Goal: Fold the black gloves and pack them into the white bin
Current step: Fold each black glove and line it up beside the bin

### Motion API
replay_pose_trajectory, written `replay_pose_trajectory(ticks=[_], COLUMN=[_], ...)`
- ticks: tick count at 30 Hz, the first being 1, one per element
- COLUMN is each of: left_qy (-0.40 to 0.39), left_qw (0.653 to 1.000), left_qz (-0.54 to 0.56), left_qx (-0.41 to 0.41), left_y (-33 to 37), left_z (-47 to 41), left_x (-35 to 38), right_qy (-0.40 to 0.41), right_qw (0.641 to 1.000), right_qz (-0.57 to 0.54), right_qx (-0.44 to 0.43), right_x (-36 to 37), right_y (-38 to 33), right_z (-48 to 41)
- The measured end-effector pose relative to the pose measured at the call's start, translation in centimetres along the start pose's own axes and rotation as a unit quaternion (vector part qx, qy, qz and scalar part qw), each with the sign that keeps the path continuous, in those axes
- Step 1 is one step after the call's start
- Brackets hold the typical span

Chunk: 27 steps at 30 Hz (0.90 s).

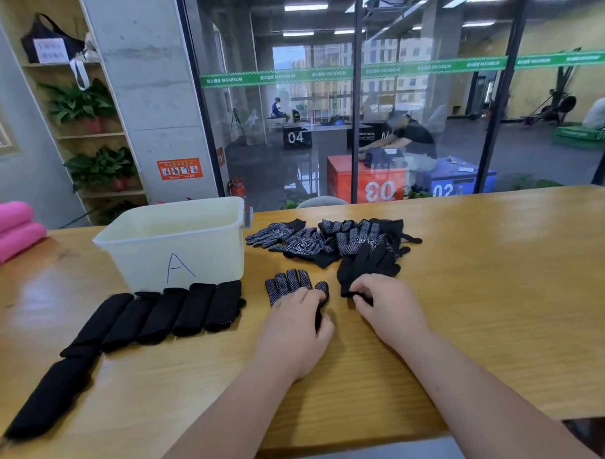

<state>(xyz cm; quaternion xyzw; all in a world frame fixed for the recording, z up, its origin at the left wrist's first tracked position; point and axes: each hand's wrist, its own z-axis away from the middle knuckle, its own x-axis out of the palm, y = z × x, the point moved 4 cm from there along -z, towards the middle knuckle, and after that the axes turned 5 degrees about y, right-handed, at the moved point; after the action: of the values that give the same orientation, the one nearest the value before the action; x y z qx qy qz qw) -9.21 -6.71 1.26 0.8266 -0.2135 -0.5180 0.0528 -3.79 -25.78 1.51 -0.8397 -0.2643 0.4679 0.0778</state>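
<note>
White bin (178, 240), marked "A", stands on the wooden table (501, 274); its inside is not visible from this angle. Just in front of the bin is a row of folded gloves (167, 313), with one longer bundle nearer the table edge. Right of the bin lies a loose pile (332, 238) of unfolded gloves.

In front of the bin's right corner, two gloves are singled out. Left hand (297, 325) rests on the dotted glove (287, 283), fingers laid flat, pressing it down. Right hand (382, 302) pinches the cuff edge of the plain black glove (367, 264), fingers curled.

Step in hand, likely: pairing these two before the fold. Next move calls for laying one squarely on the other, cuffs aligned, then folding. Packing seems not yet begun.
</note>
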Motion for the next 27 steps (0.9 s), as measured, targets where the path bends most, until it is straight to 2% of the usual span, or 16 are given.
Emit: replay_pose_trajectory(ticks=[3,7,16,18,21,23,25,27], left_qy=[0.043,0.074,0.056,0.055,0.054,0.058,0.069,0.071], left_qw=[0.998,0.994,0.992,0.993,0.993,0.992,0.99,0.987], left_qz=[-0.037,-0.075,-0.094,-0.092,-0.091,-0.097,-0.114,-0.136], left_qx=[-0.009,-0.042,-0.058,-0.058,-0.057,-0.056,-0.051,-0.053], left_y=[-0.2,-0.7,-0.9,-0.9,-1.1,-1.1,-1.0,-0.9], left_z=[0.0,0.0,0.0,0.0,-0.1,-0.1,-0.1,0.0], left_x=[-0.3,-0.6,-0.4,-0.3,0.0,0.1,-0.1,-0.4], right_qy=[0.024,0.056,0.061,0.087,0.147,0.186,0.183,0.116], right_qw=[0.992,0.979,0.985,0.977,0.942,0.917,0.905,0.926], right_qz=[-0.109,-0.177,-0.156,-0.19,-0.297,-0.341,-0.342,-0.267], right_qx=[0.051,0.086,0.048,0.044,0.05,0.094,0.176,0.24], right_x=[-0.7,-2.1,-6.1,-8.1,-11.0,-11.0,-8.7,-5.4], right_y=[0.3,0.1,-2.2,-3.1,-4.0,-3.7,-2.6,-1.1], right_z=[0.4,0.0,-7.9,-9.7,-10.4,-9.2,-6.9,-3.5])
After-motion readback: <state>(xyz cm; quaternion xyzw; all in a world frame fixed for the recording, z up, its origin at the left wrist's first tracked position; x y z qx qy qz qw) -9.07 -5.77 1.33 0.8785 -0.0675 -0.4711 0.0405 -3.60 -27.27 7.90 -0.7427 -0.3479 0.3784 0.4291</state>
